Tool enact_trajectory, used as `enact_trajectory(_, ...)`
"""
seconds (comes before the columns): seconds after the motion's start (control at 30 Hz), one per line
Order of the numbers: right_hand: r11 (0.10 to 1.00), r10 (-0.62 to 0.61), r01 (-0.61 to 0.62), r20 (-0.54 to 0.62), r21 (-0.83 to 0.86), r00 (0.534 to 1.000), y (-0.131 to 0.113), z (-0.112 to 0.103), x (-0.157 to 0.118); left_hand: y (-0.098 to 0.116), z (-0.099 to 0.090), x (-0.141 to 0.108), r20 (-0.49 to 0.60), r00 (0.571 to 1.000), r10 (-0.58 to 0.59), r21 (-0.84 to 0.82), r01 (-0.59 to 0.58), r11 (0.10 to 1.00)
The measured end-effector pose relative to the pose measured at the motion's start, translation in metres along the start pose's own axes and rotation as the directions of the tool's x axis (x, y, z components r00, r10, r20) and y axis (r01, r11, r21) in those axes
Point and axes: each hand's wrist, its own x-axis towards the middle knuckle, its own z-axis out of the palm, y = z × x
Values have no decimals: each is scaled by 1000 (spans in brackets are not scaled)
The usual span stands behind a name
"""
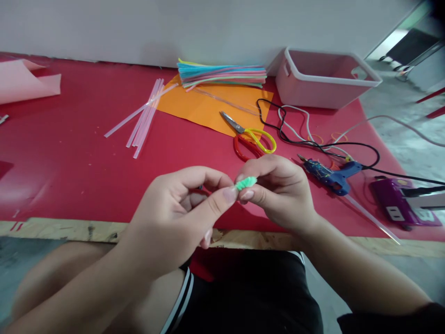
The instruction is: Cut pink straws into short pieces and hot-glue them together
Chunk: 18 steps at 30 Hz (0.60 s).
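Note:
A short, fuzzy green piece [246, 183], like a tightly wound pipe cleaner, is pinched between both hands above the table's front edge. My left hand [187, 208] grips its left end between thumb and forefinger, with the other fingers curled below. My right hand [278, 190] holds the piece from the right with thumb and forefinger. Just beyond the right hand lie scissors [257, 139] with one yellow and one red handle, their blades partly on an orange sheet [208, 109].
Pipe cleaners [222, 75] are piled at the back beside a pink bin [313, 90]. Clear glue sticks [146, 116] lie to the left. A blue glue gun [333, 178], tangled cables [295, 134] and a purple power strip [389, 204] are at the right. Pink paper [28, 83] lies far left.

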Motion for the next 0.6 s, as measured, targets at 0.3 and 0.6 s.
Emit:
enact_trajectory(0.3,917,-132,149,71,-369,989,0,-12,1,-5,-2,9,264,923,-282,-514,382,768)
enact_trajectory(0.6,878,-122,176,147,-446,982,-1,-14,2,-5,0,16,331,867,-372,-481,494,724)
